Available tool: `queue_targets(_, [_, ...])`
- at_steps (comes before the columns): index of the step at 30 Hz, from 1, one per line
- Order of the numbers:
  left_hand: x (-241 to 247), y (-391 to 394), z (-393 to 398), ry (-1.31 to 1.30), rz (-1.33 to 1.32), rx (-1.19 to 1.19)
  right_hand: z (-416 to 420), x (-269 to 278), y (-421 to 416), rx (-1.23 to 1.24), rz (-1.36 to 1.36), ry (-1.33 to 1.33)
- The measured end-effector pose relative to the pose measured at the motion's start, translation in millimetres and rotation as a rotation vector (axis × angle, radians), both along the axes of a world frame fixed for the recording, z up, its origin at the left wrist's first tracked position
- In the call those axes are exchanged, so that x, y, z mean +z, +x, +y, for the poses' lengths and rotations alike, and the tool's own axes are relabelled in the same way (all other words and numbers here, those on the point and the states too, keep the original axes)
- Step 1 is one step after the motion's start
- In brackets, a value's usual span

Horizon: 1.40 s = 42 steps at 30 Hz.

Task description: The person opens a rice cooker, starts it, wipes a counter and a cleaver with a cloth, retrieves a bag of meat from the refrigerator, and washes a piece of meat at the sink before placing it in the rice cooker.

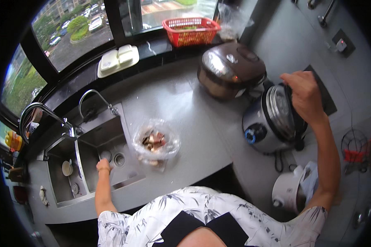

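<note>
My left hand [104, 165] is over the right basin of the steel double sink [124, 176], beside a round metal strainer [105, 156]; its fingers are curled, and whether it holds anything is hidden. My right hand [303, 89] is raised at the upper edge of a silver-grey electric cooker [257, 123] with a blue-lit dial. The cooker's lid stands tilted up, showing its round metal inner side [278, 106]. Whether the fingers grip the lid is not clear. Between my hands, a clear plastic bag [171, 144] with chopped, meat-like pieces [155, 140] lies open on the grey countertop [198, 154].
A brown rice cooker [232, 69] sits behind the grey one. Two curved taps rise behind the sink, whose left basin holds a small pale bowl [67, 168]. On the sill are a red basket [190, 35] and a white divided tray [117, 61]. A white pot [286, 191] stands lower right.
</note>
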<state>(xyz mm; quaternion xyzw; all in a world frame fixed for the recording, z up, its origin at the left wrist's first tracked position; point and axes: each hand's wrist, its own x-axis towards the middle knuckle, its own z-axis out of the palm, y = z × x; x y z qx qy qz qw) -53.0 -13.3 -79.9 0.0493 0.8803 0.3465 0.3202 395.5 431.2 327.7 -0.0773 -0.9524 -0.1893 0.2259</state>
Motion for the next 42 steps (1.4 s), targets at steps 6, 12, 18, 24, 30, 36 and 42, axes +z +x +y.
queue_targets(6, [42,5,42,0.346,-0.053,0.324,100,-29,-31,-0.119,-0.261,-0.388])
queue_targets(12, [0,-6,-5,1.083,-0.314,0.498,179,-72,-83,-0.157,-0.467,-0.680])
queue_targets(18, [45,3,16,0.665,-0.221,0.667,221,-114,-100,-0.183,-0.494,-0.657])
queue_targets(24, [163,12,75,0.920,-0.098,0.667,227,-126,-116,-0.097,-0.519,-0.702])
queue_targets(30, [234,37,177,1.038,-0.239,0.441,233,-128,-117,-0.135,-0.561,-0.660])
queue_targets(36, [273,75,263,0.862,-0.286,0.124,227,-115,-127,-0.177,-0.680,-0.582])
queue_targets(42, [274,72,273,0.545,-0.201,-0.190,237,-116,-111,-0.071,-0.374,-0.634])
